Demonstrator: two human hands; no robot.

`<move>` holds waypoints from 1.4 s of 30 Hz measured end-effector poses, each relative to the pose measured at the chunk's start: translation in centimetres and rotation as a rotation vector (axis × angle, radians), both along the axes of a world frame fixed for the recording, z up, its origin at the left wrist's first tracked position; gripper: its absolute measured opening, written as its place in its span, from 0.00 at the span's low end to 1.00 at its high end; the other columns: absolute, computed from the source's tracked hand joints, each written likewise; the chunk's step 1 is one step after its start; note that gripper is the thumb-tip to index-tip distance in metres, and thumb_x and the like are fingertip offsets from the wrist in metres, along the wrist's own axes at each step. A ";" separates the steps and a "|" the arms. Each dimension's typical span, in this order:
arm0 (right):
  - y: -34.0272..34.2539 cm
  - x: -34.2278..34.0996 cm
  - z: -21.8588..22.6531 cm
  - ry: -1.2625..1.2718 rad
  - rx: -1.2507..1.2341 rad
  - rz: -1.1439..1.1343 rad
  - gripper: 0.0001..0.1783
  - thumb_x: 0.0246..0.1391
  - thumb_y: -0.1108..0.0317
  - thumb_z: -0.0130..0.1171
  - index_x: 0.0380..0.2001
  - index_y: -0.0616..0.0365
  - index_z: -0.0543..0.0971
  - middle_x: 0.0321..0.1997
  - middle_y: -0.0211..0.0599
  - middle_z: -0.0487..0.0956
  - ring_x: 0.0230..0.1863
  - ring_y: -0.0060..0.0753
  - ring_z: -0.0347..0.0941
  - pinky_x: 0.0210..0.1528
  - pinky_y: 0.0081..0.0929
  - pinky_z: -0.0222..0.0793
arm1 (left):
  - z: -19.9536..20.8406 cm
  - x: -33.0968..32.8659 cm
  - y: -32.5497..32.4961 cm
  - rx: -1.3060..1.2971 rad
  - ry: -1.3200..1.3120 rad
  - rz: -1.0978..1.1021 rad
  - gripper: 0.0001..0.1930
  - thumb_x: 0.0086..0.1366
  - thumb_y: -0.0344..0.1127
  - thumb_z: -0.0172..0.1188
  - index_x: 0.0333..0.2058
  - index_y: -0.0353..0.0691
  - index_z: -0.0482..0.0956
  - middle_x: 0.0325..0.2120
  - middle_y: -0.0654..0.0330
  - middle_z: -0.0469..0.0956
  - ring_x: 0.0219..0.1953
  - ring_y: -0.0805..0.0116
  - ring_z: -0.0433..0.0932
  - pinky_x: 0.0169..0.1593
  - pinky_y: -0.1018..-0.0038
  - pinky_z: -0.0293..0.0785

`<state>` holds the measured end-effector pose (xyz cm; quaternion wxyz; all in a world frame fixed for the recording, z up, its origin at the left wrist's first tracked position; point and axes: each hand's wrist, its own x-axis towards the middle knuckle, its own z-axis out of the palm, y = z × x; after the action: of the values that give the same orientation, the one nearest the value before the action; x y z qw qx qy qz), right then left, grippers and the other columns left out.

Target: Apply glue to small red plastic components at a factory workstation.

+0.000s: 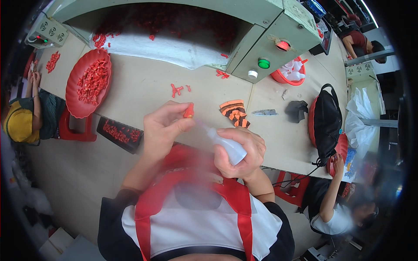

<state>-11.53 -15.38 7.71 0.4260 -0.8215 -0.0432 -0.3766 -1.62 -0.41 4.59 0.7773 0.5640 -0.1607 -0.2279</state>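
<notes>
A small red piece [189, 110] was up in the air above the near side of the desk [143, 75], pinched between the thumb and fingertips of the left hand [161, 125]. It looked very light and fairly stiff, perhaps a bit slick, and a light grip at its sides seemed the best hold, with its end left free. The right hand [247, 150] was wrapped around a whitish squeeze bottle [233, 150], tilted so that its thin, blurred nozzle pointed toward the piece; whether the two touched could not be told. The bottle seemed light and soft-walled, best taken around its body and pressed gently. Beyond the hands, a branched red piece [176, 90] lay on the smooth, pale desk, with an orange and brown striped scrap [235, 113], a blade [264, 112] and a black cloth [297, 111] to the right. On the left were a red bowl [75, 104] full of red bits and a dark tray [129, 147] with more. At the back stood a pale green box [261, 45] with round buttons, and beside it a red basket [278, 78] of bottles. Farther out, a black bag [326, 119] stood on the right, and people sat working on both sides of the room
</notes>
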 end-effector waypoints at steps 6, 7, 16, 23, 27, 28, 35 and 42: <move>-0.1 0.1 -0.1 -0.020 -0.001 -0.009 0.16 0.29 0.76 0.62 0.29 0.63 0.76 0.24 0.39 0.78 0.18 0.34 0.72 0.21 0.23 0.68 | 0.0 0.0 0.0 0.003 0.001 -0.013 0.14 0.52 0.18 0.59 0.39 0.27 0.75 0.32 0.58 0.75 0.31 0.73 0.74 0.32 0.79 0.71; -0.1 0.1 -0.1 -0.020 -0.004 -0.009 0.16 0.29 0.76 0.62 0.29 0.63 0.76 0.24 0.39 0.78 0.18 0.34 0.72 0.21 0.23 0.68 | 0.0 0.0 -0.1 0.006 0.000 -0.014 0.14 0.52 0.18 0.59 0.40 0.27 0.75 0.31 0.58 0.75 0.31 0.73 0.74 0.32 0.79 0.71; -0.2 0.0 -0.2 -0.013 -0.007 -0.020 0.16 0.29 0.76 0.62 0.29 0.63 0.76 0.23 0.38 0.78 0.18 0.33 0.72 0.20 0.23 0.68 | 0.1 0.0 0.0 0.023 0.001 -0.009 0.14 0.52 0.18 0.59 0.39 0.27 0.75 0.31 0.58 0.75 0.32 0.73 0.74 0.33 0.79 0.72; 0.0 -0.1 -0.1 -0.004 0.007 -0.017 0.15 0.29 0.76 0.62 0.28 0.62 0.76 0.22 0.38 0.77 0.17 0.33 0.72 0.20 0.23 0.67 | 0.0 0.0 0.0 0.018 0.014 -0.005 0.14 0.52 0.18 0.59 0.40 0.27 0.75 0.32 0.58 0.75 0.32 0.73 0.75 0.34 0.79 0.72; 0.0 -0.1 0.0 -0.012 0.009 -0.009 0.15 0.29 0.76 0.62 0.28 0.63 0.76 0.22 0.38 0.77 0.17 0.33 0.72 0.20 0.23 0.67 | -0.1 0.0 0.0 0.009 0.011 -0.019 0.14 0.52 0.18 0.59 0.40 0.27 0.75 0.32 0.58 0.75 0.32 0.72 0.75 0.34 0.78 0.72; 0.0 -0.1 0.0 -0.012 0.012 -0.007 0.15 0.29 0.76 0.62 0.28 0.63 0.76 0.22 0.38 0.77 0.17 0.33 0.72 0.20 0.23 0.67 | -0.1 0.0 0.0 0.006 0.010 -0.022 0.14 0.52 0.18 0.59 0.40 0.27 0.75 0.33 0.57 0.75 0.33 0.72 0.75 0.34 0.78 0.72; 0.3 0.3 0.2 0.042 0.000 -0.001 0.15 0.30 0.77 0.62 0.28 0.62 0.76 0.24 0.38 0.78 0.20 0.35 0.74 0.22 0.23 0.69 | -0.3 0.1 0.6 0.010 0.015 0.003 0.14 0.51 0.18 0.59 0.39 0.27 0.75 0.34 0.58 0.75 0.34 0.73 0.74 0.36 0.79 0.72; 1.7 2.8 -0.5 0.323 0.507 0.031 0.12 0.42 0.70 0.57 0.31 0.67 0.76 0.27 0.40 0.77 0.21 0.28 0.74 0.24 0.22 0.70 | -0.8 2.0 2.7 0.001 0.031 0.148 0.15 0.50 0.18 0.60 0.40 0.28 0.74 0.29 0.59 0.75 0.28 0.76 0.74 0.31 0.82 0.71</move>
<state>-8.70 -13.73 7.17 0.6245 -0.7375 0.1079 -0.2333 0.42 2.27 3.74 0.7942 0.5710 -0.1067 -0.1786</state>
